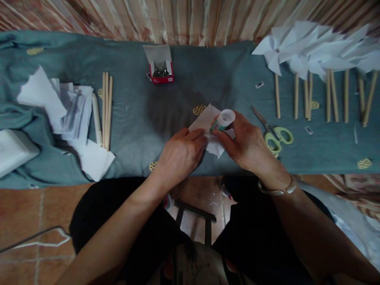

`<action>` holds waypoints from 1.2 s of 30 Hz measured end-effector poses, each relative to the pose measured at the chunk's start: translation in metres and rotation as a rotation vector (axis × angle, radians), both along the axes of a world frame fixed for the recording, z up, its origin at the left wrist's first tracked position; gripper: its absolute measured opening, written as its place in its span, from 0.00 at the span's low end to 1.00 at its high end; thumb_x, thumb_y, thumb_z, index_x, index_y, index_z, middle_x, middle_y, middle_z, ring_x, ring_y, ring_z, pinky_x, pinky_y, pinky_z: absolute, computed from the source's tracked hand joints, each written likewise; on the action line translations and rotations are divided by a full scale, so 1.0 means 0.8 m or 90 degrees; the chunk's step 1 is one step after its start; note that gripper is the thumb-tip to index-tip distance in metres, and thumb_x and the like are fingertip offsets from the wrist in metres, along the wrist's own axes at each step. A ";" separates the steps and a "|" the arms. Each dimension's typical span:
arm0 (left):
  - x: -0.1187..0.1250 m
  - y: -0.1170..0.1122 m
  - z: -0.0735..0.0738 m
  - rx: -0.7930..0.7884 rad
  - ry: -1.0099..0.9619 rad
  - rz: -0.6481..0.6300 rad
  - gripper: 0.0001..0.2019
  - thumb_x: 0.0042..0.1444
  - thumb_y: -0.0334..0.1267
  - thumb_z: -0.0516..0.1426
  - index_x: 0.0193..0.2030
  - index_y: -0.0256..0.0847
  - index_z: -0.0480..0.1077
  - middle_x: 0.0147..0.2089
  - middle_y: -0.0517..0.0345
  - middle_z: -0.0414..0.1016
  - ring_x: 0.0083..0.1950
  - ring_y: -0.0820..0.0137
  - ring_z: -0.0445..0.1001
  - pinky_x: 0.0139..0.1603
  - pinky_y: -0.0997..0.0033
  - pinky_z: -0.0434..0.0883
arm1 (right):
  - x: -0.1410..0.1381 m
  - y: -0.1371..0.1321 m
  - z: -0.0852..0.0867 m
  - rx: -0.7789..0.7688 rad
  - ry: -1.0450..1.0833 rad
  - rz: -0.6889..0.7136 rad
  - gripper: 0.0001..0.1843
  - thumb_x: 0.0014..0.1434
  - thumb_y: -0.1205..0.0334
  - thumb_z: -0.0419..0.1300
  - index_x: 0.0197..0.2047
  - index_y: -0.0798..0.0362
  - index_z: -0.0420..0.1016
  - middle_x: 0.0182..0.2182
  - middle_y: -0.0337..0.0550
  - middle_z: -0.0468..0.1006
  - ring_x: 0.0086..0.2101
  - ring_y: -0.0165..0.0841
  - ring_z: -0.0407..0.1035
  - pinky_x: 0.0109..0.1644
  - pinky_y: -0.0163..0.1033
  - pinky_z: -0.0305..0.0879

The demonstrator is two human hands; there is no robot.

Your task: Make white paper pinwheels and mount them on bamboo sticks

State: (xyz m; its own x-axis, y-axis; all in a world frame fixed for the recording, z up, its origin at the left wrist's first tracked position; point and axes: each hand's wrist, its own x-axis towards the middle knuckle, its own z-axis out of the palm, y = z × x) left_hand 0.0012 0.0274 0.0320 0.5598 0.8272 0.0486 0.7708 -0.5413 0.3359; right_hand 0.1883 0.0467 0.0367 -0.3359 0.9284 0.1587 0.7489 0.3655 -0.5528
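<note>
A glue stick [222, 120] with a white and green tube is gripped in my right hand [247, 141], tilted so its lower end meets a white sheet of paper [214, 147]. My left hand [184, 152] presses its fingertips on the left part of that paper, fingers drawn together. The paper has cut or folded edges and lies on the cloth in front of me. Where the glue meets the paper is hidden behind the tube and my fingers. Green-handled scissors [274, 135] lie just right of my right hand, blades pointing up and left.
Several paper pinwheels [308, 51] on sticks lie at the far right. An open red box [162, 75] of small metal pieces stands at the back. To the left are loose white papers [74, 114], wooden sticks [107, 113] and a white object [16, 150]. Green cloth [133, 130] covers the surface.
</note>
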 end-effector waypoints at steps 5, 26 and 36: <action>0.000 0.000 -0.001 -0.004 -0.004 0.000 0.12 0.65 0.33 0.49 0.46 0.37 0.74 0.54 0.50 0.75 0.44 0.65 0.72 0.45 0.64 0.73 | 0.003 -0.001 0.001 -0.014 0.000 0.003 0.13 0.64 0.56 0.55 0.48 0.52 0.69 0.39 0.48 0.76 0.42 0.42 0.73 0.45 0.47 0.70; -0.002 0.001 -0.003 0.001 0.011 -0.004 0.09 0.63 0.30 0.52 0.45 0.38 0.73 0.53 0.52 0.75 0.43 0.65 0.72 0.46 0.64 0.71 | 0.018 0.009 -0.015 -0.128 0.287 -0.122 0.12 0.60 0.49 0.58 0.36 0.48 0.68 0.29 0.38 0.73 0.29 0.34 0.69 0.34 0.41 0.66; -0.001 -0.001 -0.004 0.016 0.005 0.000 0.10 0.63 0.30 0.51 0.44 0.37 0.73 0.56 0.50 0.74 0.44 0.64 0.72 0.47 0.62 0.72 | 0.025 0.023 -0.029 -0.188 0.474 -0.198 0.14 0.59 0.46 0.60 0.33 0.47 0.69 0.27 0.36 0.73 0.29 0.31 0.70 0.33 0.38 0.68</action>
State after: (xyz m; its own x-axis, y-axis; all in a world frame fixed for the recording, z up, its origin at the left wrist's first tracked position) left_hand 0.0004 0.0265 0.0288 0.5597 0.8261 0.0649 0.7735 -0.5489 0.3168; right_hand 0.2079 0.0648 0.0136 0.0371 0.9990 -0.0259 0.1952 -0.0327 -0.9802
